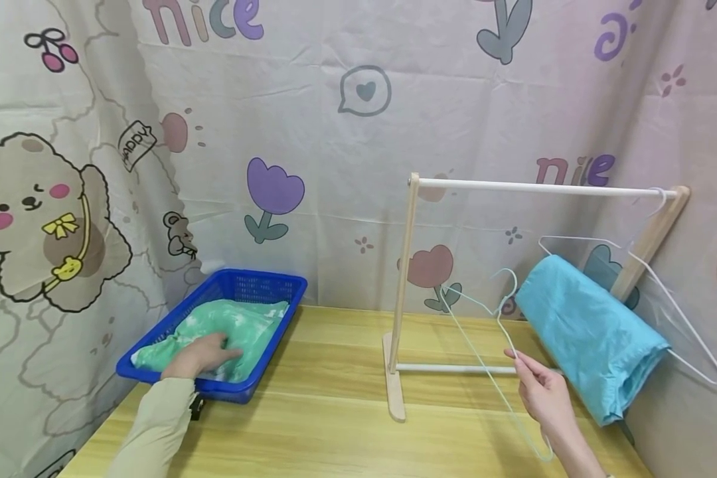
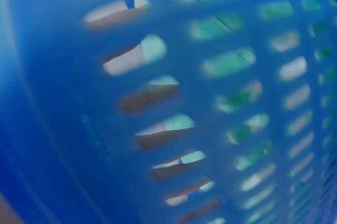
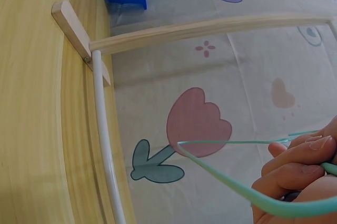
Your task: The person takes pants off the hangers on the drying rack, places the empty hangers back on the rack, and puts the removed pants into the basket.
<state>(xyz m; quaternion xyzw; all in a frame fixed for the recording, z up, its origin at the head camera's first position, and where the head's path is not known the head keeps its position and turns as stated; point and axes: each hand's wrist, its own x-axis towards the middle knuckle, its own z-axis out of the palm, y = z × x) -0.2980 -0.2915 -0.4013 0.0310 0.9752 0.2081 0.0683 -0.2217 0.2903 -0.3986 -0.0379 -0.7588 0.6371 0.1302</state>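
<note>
My left hand (image 1: 200, 355) reaches into a blue plastic basket (image 1: 133, 362) at the left and touches a green-and-white garment (image 1: 239, 325) that lies crumpled in it. Its thumb and forefinger are spread apart on the cloth. In the left wrist view the basket's slotted wall (image 2: 58, 129) fills the picture and hides most of the hand. My right hand (image 1: 544, 392) pinches a mint-green clothes hanger (image 1: 515, 282) by one sloping arm, holding it tilted with its hook upward. The right wrist view shows curled fingers (image 3: 289, 182) at the hanger's wire (image 3: 284, 209).
A wooden rack (image 1: 397, 299) with a white top rail (image 1: 538, 188) stands behind the right hand. From that rail's right end hangs a white hanger (image 1: 693, 325) with a folded turquoise garment (image 1: 585, 332) over it. Printed curtains (image 1: 358, 166) border the wooden table (image 1: 311, 425).
</note>
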